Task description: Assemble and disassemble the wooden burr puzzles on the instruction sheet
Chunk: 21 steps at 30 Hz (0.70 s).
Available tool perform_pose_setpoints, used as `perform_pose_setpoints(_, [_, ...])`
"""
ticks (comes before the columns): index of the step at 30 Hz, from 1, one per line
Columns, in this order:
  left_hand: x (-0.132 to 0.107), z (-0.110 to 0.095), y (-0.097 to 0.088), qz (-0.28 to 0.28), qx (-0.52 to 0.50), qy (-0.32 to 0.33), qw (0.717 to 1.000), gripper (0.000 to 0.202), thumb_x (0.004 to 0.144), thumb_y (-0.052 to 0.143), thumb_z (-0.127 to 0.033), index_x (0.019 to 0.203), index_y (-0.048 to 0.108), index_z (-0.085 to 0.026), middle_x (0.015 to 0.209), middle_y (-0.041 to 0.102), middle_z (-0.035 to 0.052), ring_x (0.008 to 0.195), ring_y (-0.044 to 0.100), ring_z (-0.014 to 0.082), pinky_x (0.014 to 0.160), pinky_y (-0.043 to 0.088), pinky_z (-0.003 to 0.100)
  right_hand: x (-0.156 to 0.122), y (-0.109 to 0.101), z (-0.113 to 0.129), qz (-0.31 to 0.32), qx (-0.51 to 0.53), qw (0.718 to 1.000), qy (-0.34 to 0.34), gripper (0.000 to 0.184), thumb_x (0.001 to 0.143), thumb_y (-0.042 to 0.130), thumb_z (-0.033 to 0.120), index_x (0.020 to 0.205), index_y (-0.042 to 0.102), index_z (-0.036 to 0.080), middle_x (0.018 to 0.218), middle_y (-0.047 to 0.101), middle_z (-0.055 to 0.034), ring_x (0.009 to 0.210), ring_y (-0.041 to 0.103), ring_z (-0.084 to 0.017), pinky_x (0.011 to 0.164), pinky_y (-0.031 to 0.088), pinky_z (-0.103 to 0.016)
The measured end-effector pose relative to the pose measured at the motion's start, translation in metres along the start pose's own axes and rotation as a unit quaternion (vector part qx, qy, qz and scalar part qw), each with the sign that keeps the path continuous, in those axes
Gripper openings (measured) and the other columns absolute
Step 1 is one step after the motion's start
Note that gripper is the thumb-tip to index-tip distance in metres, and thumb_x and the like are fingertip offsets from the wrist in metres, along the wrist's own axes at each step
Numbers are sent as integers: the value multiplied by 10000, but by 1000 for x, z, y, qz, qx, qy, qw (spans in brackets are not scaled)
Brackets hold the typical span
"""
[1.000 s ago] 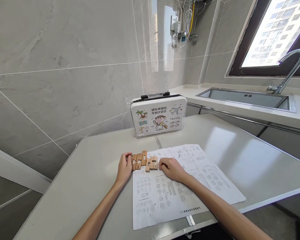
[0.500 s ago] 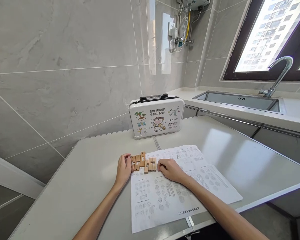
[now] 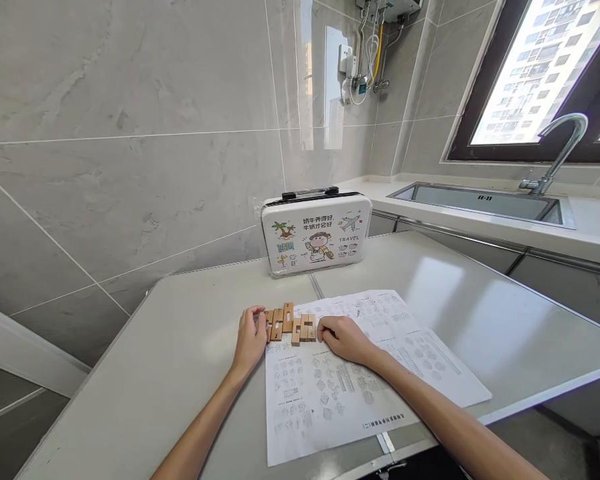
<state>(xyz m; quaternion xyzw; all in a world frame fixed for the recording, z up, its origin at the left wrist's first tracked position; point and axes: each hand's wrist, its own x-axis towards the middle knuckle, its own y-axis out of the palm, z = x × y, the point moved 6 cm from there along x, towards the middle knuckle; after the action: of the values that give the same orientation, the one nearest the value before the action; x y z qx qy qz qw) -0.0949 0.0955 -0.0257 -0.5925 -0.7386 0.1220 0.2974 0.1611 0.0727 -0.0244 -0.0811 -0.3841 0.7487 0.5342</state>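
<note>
A row of notched wooden puzzle pieces (image 3: pixel 290 324) lies flat on the top edge of a printed sheet (image 3: pixel 330 393). My left hand (image 3: pixel 250 337) rests at the row's left end, fingers curled against the outermost piece. My right hand (image 3: pixel 344 337) sits at the row's right end, fingers bent and touching the last piece. Both forearms reach in from the bottom of the view.
A second printed sheet (image 3: pixel 420 347) lies to the right on the grey table (image 3: pixel 180 347). A white illustrated case (image 3: pixel 316 233) stands against the tiled wall. A sink (image 3: pixel 480 200) with a tap (image 3: pixel 555 153) is at the far right, under a window.
The hands and the wooden row have stayed as they were. Only the head camera has shifted slightly.
</note>
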Motion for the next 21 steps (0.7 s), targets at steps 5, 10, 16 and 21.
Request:
perform_pose_setpoints(5, [-1,-1,2,5,17,9,1000,292,1020,420,-433,1182,567,-240,1299,631,112,1223,608,277,1049,479,493,0,-1,2,6,3,1000,-3,296,844,461,12,773,666,214,780,728,11,702,638,-156,685,443,-257])
perform_pose_setpoints(10, [-1,-6,5,17,42,46,998,274,1032,405,-410,1175,572,-246,1314,638,103,1249,585,269,1094,443,503,-1,-2,3,8,1,1000,-5,294,847,458,20,775,666,214,779,724,8,699,634,-156,686,439,-258])
perform_pose_setpoints(16, [-6,-23,12,66,97,135,984,278,1003,498,-407,1206,614,-258,1394,615,90,1361,505,283,1161,384,514,-1,-1,2,4,-13,1000,-10,277,854,468,26,780,658,214,768,708,14,708,627,-156,688,423,-255])
perform_pose_setpoints(21, [-11,-28,19,103,137,179,969,421,930,629,-421,1314,578,-256,1471,568,106,1439,427,328,1181,363,558,-1,0,1,3,-22,1000,-11,265,856,482,29,781,653,216,764,705,17,701,618,-158,690,414,-256])
